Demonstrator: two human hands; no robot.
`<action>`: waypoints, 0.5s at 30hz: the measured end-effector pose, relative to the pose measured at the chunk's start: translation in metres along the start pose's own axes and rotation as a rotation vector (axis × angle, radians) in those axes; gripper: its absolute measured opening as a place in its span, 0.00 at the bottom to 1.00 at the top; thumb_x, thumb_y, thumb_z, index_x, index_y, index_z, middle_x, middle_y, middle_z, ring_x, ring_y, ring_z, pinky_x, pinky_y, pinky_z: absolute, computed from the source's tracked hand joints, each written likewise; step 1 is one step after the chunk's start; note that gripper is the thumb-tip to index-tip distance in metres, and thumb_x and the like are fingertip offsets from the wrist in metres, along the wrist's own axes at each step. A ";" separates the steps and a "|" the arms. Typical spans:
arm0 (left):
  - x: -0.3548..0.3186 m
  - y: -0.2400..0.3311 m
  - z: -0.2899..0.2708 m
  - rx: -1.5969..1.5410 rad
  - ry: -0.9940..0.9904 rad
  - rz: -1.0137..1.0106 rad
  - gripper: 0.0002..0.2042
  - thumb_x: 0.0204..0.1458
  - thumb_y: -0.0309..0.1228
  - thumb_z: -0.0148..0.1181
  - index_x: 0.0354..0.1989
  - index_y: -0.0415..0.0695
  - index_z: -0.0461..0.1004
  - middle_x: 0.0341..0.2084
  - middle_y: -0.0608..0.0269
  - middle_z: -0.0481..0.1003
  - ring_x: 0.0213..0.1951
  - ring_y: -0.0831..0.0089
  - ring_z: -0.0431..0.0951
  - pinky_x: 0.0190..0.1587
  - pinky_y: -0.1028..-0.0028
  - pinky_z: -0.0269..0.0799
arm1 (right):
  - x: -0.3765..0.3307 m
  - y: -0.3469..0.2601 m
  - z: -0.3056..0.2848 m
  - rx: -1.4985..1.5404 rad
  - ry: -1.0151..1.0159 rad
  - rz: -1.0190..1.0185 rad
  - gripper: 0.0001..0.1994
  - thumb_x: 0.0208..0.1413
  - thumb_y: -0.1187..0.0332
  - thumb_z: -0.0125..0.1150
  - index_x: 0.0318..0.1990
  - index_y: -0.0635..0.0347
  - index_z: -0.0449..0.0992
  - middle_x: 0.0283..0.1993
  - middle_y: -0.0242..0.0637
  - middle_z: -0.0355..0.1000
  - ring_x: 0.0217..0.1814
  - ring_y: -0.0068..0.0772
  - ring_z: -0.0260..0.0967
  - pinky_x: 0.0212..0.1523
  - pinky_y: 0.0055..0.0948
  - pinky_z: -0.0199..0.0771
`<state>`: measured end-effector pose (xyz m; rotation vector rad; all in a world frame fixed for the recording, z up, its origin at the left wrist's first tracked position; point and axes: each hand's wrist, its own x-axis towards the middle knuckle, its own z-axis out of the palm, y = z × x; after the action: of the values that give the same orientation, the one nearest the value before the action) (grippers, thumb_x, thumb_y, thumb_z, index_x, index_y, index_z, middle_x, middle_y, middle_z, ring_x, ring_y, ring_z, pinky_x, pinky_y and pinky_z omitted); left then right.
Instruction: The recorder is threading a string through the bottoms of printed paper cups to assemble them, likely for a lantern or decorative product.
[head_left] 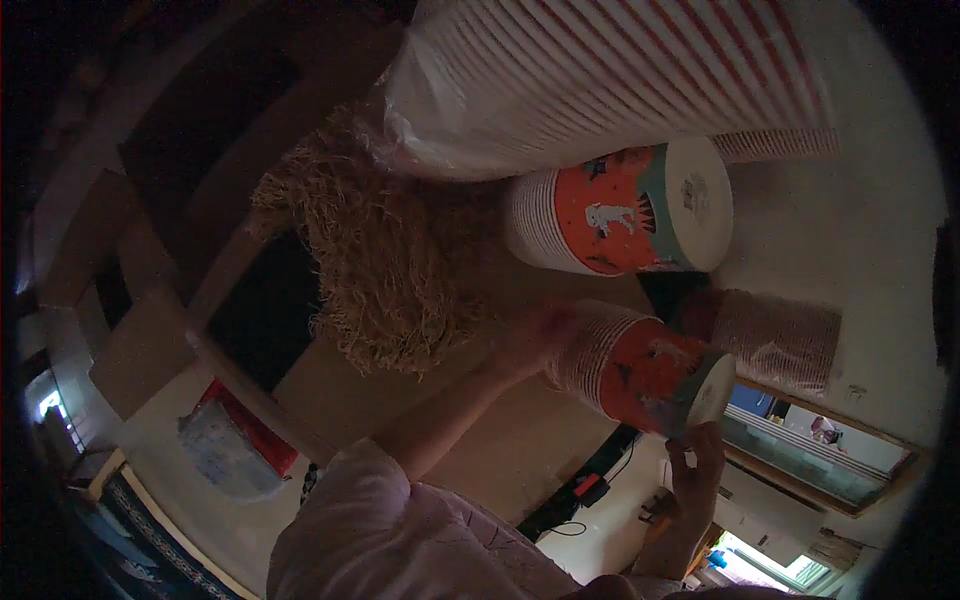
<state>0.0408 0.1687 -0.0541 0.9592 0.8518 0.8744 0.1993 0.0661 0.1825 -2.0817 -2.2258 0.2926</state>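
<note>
A nested stack of paper cups (650,372), red-orange with a green band near the base and a printed figure, lies tilted between my hands. My left hand (538,335) is blurred and closed around the rim end, with its fingers partly hidden. At the base end, my right hand (698,458) grips the edge with thumb and fingers. Just beyond lies a second stack of the same cups (625,212), its pale round base facing right. A large stack of cups in clear plastic (590,85) fills the top of the view.
A shaggy tan bundle of fibres (385,265) sits left of the stacks. More wrapped cups (778,340) are at the right. Cardboard flaps (140,350) stand at the far left, above a red and clear plastic package (235,445). A black-and-red device with a cable (590,488) lies below.
</note>
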 end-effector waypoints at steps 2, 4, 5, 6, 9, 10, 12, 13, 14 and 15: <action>0.003 0.033 0.008 0.039 -0.079 -0.049 0.13 0.47 0.39 0.52 0.35 0.43 0.70 0.28 0.65 0.71 0.35 0.73 0.70 0.41 0.74 0.65 | -0.006 0.002 -0.006 -0.019 0.002 0.032 0.11 0.34 0.83 0.57 0.25 0.63 0.62 0.26 0.38 0.56 0.27 0.32 0.57 0.27 0.24 0.60; 0.005 0.047 0.006 0.369 -0.171 -0.062 0.14 0.45 0.33 0.56 0.41 0.43 0.68 0.34 0.63 0.70 0.39 0.74 0.69 0.43 0.74 0.65 | -0.005 0.006 0.000 0.013 -0.007 0.038 0.11 0.34 0.83 0.57 0.25 0.63 0.62 0.26 0.38 0.56 0.27 0.31 0.57 0.26 0.24 0.60; 0.009 0.029 0.009 0.375 -0.161 -0.065 0.14 0.45 0.33 0.56 0.41 0.43 0.68 0.34 0.63 0.70 0.39 0.74 0.69 0.43 0.74 0.65 | -0.002 0.003 0.001 0.010 -0.017 0.024 0.11 0.34 0.83 0.57 0.25 0.63 0.62 0.27 0.38 0.56 0.27 0.32 0.58 0.27 0.24 0.60; 0.015 -0.004 0.016 0.270 -0.175 0.066 0.12 0.44 0.31 0.54 0.37 0.41 0.68 0.32 0.60 0.71 0.37 0.73 0.70 0.40 0.73 0.66 | 0.001 -0.002 -0.001 -0.001 -0.025 0.010 0.11 0.34 0.83 0.57 0.26 0.63 0.62 0.27 0.38 0.56 0.27 0.32 0.58 0.27 0.25 0.61; 0.007 -0.022 0.032 -0.048 -0.155 0.241 0.10 0.43 0.29 0.52 0.34 0.40 0.69 0.30 0.57 0.71 0.34 0.73 0.70 0.37 0.71 0.67 | -0.001 0.002 -0.001 -0.021 -0.005 -0.019 0.12 0.33 0.83 0.58 0.26 0.63 0.62 0.28 0.38 0.56 0.28 0.33 0.58 0.27 0.25 0.61; 0.004 -0.021 0.034 -0.255 -0.102 0.287 0.10 0.42 0.29 0.52 0.34 0.40 0.69 0.29 0.57 0.71 0.34 0.73 0.70 0.37 0.71 0.67 | -0.002 0.003 -0.002 -0.021 -0.003 -0.016 0.12 0.33 0.83 0.58 0.26 0.63 0.62 0.28 0.38 0.56 0.28 0.33 0.58 0.27 0.25 0.61; 0.006 -0.021 0.039 -0.255 -0.035 0.259 0.10 0.41 0.30 0.53 0.33 0.40 0.69 0.29 0.56 0.71 0.33 0.71 0.70 0.36 0.70 0.67 | -0.002 0.005 -0.003 0.006 -0.040 -0.006 0.12 0.33 0.83 0.58 0.26 0.63 0.62 0.28 0.38 0.56 0.28 0.33 0.58 0.27 0.25 0.61; 0.007 -0.021 0.039 -0.255 0.035 0.232 0.10 0.41 0.30 0.54 0.32 0.40 0.69 0.28 0.55 0.71 0.32 0.69 0.71 0.35 0.69 0.67 | -0.001 0.003 -0.002 0.009 -0.040 -0.007 0.12 0.33 0.83 0.58 0.26 0.63 0.62 0.28 0.38 0.56 0.28 0.33 0.58 0.27 0.25 0.61; 0.009 -0.021 0.039 -0.252 0.036 0.233 0.10 0.41 0.30 0.54 0.32 0.40 0.69 0.28 0.55 0.71 0.32 0.69 0.71 0.35 0.69 0.67 | 0.000 0.001 0.000 0.026 -0.012 -0.008 0.12 0.33 0.83 0.57 0.26 0.63 0.62 0.27 0.38 0.56 0.28 0.33 0.58 0.27 0.25 0.60; 0.013 -0.010 0.039 -0.113 0.012 0.187 0.10 0.40 0.31 0.54 0.31 0.40 0.69 0.28 0.54 0.71 0.32 0.66 0.71 0.35 0.69 0.67 | -0.001 0.001 0.000 0.037 0.014 0.000 0.12 0.32 0.83 0.57 0.25 0.63 0.62 0.27 0.38 0.56 0.27 0.32 0.58 0.26 0.25 0.60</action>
<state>0.0826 0.1654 -0.0529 0.9454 0.7221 1.0787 0.2007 0.0654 0.1823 -2.0582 -2.1958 0.3153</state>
